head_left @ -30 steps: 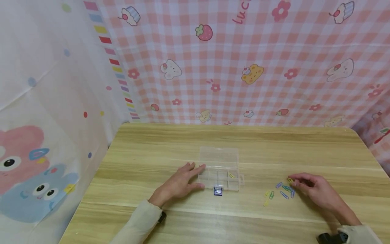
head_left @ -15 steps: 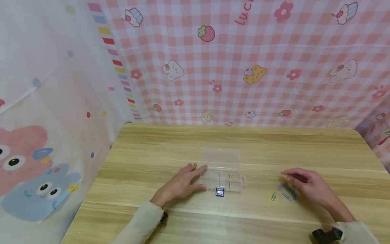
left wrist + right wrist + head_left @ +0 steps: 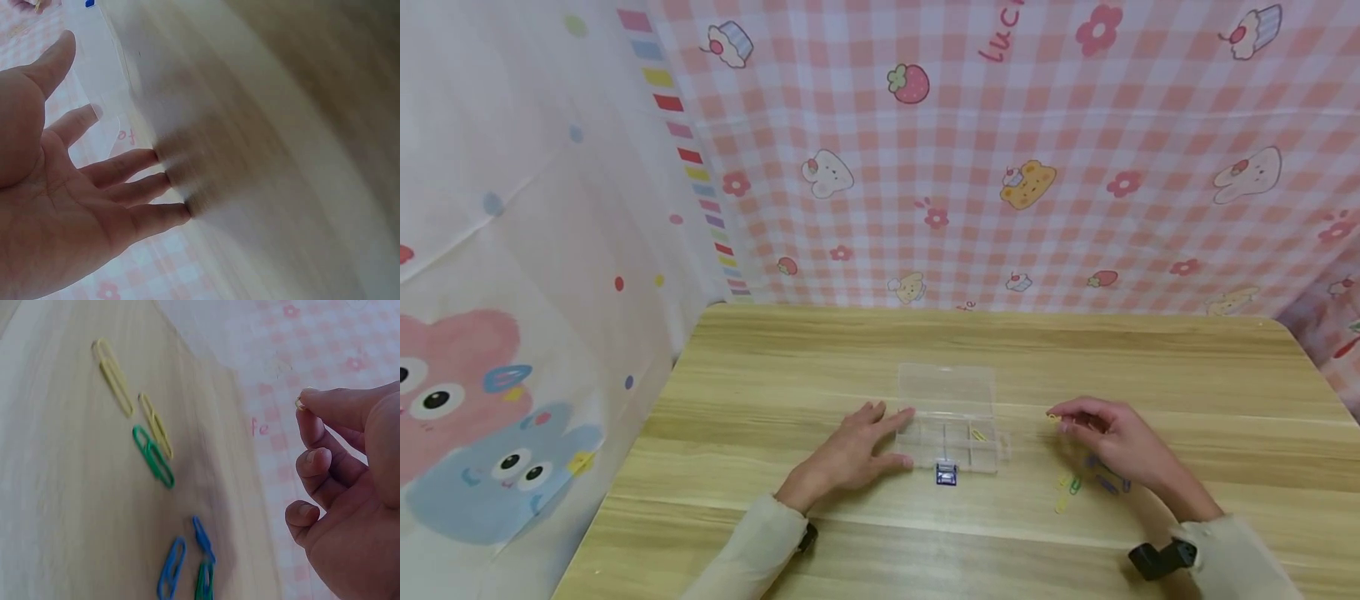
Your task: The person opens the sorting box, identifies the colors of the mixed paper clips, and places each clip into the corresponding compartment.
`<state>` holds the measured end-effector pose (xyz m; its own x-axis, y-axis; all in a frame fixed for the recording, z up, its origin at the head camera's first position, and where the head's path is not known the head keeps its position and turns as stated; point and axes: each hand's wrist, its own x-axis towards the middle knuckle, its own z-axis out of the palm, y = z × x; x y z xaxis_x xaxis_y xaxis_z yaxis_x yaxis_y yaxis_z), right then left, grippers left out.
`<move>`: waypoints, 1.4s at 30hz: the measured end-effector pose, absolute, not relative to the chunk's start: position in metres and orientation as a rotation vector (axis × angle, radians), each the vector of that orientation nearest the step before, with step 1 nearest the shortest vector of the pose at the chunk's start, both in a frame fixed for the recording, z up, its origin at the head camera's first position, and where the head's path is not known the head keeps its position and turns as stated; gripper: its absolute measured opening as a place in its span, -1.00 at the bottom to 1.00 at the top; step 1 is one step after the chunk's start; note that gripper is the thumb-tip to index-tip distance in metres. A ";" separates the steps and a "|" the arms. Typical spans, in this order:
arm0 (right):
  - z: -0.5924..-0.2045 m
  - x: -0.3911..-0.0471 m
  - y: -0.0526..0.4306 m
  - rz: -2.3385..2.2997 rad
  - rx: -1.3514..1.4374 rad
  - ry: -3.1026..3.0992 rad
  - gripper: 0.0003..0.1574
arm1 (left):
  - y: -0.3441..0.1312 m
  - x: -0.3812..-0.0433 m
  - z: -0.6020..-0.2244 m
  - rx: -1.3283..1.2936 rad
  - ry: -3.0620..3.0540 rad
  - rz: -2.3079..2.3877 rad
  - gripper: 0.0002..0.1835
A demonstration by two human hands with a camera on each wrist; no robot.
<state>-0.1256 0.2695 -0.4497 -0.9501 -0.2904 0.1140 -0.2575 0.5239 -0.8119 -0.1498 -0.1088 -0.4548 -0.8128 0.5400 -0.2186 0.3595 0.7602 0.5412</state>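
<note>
My right hand (image 3: 1112, 437) pinches a yellow paper clip (image 3: 1052, 417) between thumb and index finger, held above the table to the right of a clear plastic divider box (image 3: 981, 471). In the right wrist view only the clip's tip (image 3: 300, 403) peeks out past the thumb. The box's lid (image 3: 946, 390) lies folded back. Another yellow paper clip (image 3: 978, 434) lies in its back right compartment. My left hand (image 3: 846, 454) rests at the box's left side, fingers spread, index finger and thumb at its edge. In the left wrist view several fingertips (image 3: 181, 212) touch the wooden table.
Loose paper clips lie on the table (image 3: 775, 358) right of the box: a green one (image 3: 153, 456), yellow ones (image 3: 114, 378) and blue ones (image 3: 172, 569). A small dark-blue piece (image 3: 946, 475) sits at the box's front edge. A pink checked cloth (image 3: 970, 125) hangs behind the table.
My right hand has lifted the yellow paper clip from the loose clips and moved left toward the box. The left hand has stayed at the box's left side.
</note>
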 end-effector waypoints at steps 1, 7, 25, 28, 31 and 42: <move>-0.449 -0.127 0.267 -1.432 -0.484 2.704 -0.78 | -0.108 -0.150 -0.455 0.686 2.593 0.688 -0.25; -0.446 -0.132 0.255 -1.409 -0.480 2.683 -0.78 | -0.108 -0.149 -0.455 0.684 2.585 0.692 -0.25; -0.445 -0.144 0.225 -1.391 -0.448 2.641 -0.77 | -0.108 -0.150 -0.454 0.688 2.596 0.675 -0.25; -0.444 -0.145 0.222 -1.410 -0.442 2.622 -0.78 | -0.108 -0.150 -0.455 0.695 2.594 0.676 -0.25; -0.444 -0.145 0.219 -1.433 -0.451 2.603 -0.78 | -0.108 -0.150 -0.455 0.697 2.591 0.677 -0.24; -0.451 -0.149 0.210 -1.442 -0.481 2.584 -0.77 | -0.109 -0.151 -0.455 0.707 2.590 0.686 -0.25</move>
<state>-0.1489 0.2096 -0.4507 -0.9385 -0.3439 0.0298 -0.2058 0.4882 -0.8481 -0.1506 -0.1088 -0.4552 -0.8063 0.5505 -0.2164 0.3711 0.7557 0.5397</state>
